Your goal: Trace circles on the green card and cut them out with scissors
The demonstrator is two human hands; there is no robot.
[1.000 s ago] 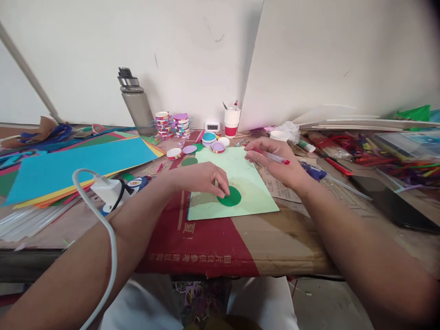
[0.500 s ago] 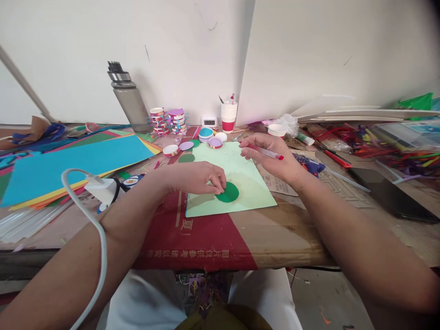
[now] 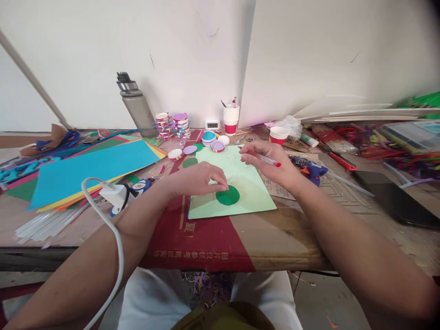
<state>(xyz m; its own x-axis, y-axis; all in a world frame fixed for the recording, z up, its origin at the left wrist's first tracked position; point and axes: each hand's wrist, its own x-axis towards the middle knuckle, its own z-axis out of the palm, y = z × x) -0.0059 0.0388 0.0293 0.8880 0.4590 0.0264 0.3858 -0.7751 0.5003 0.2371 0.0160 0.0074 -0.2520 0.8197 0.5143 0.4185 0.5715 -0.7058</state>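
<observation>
A dark green paper circle (image 3: pixel 228 196) lies on a pale green sheet (image 3: pixel 240 211). My left hand (image 3: pixel 206 178) reaches in from the left, thumb and forefinger pinched at the circle's upper left edge. Faint round outlines show on the upper part of the sheet. Over the sheet's right side, my right hand (image 3: pixel 268 160) is raised and closed around a pen (image 3: pixel 270 160) with a clear barrel and a red end pointing right. Behind the sheet sit small paper-cup pieces, among them one with a purple disc (image 3: pixel 217 145) and one with a blue disc (image 3: pixel 208 136).
Coloured paper (image 3: pixel 92 167) and clear glue sticks (image 3: pixel 51 225) lie at left, near a white charger (image 3: pixel 113 197) with its cable. A bottle (image 3: pixel 137 110) and stacked cups (image 3: pixel 231 120) stand at the back. At right are a glue gun (image 3: pixel 314 173), a cutter (image 3: pixel 343 161) and a black phone (image 3: pixel 395 201).
My left fingertips have shifted slightly right along the circle's edge. My right hand still holds the pen, a little lower in view. The whole view has swung slightly.
</observation>
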